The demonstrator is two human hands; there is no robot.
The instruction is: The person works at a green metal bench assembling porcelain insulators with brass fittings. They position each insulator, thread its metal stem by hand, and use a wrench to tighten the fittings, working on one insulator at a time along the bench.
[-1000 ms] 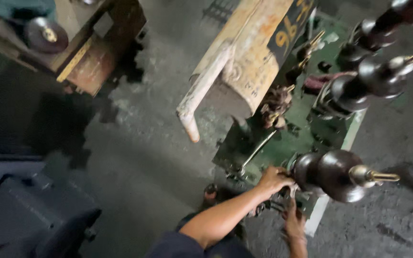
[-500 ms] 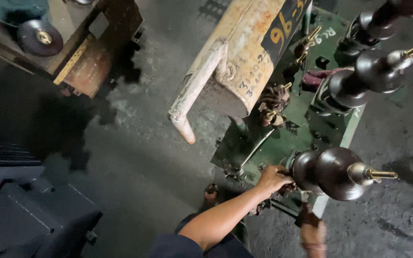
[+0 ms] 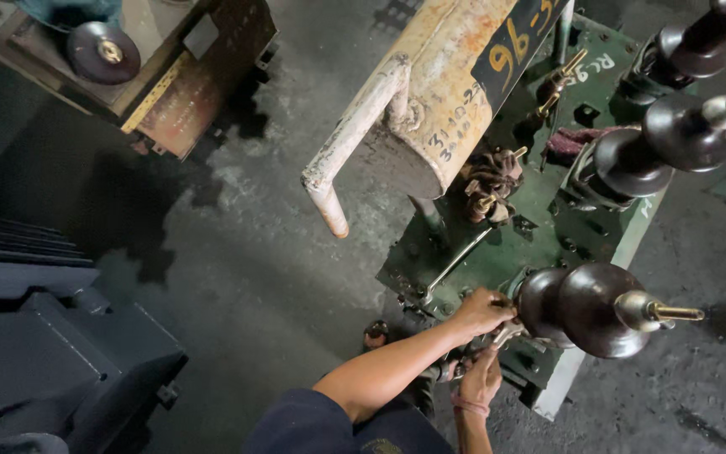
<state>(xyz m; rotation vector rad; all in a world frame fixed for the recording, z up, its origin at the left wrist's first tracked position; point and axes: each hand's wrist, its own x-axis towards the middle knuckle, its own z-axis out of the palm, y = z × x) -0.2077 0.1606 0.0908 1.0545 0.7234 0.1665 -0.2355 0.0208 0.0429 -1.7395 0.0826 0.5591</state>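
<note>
At far left, lying low on the grimy concrete floor [image 3: 237,277]: a dark grey ribbed metal casing [image 3: 52,353]. Sitting above it, on a rusty workbench [image 3: 170,92], a round grinding disc [image 3: 102,52]. Jutting out at centre, a cream, rust-stained cylindrical tank [image 3: 455,84] with a bent pipe [image 3: 346,143]. Spreading beneath and rightward, a green transformer cover plate [image 3: 514,244], carrying small brown ribbed insulators [image 3: 491,181]. At its near edge, left hand [image 3: 482,309] curling shut around something at the base of a large dark brown bushing [image 3: 586,307]; exactly what, impossible to tell. Just below, right hand [image 3: 481,378] closing on a small metal tool [image 3: 506,335], hands nearly touching. Standing farther right, two more dark bushings [image 3: 674,134].
</note>
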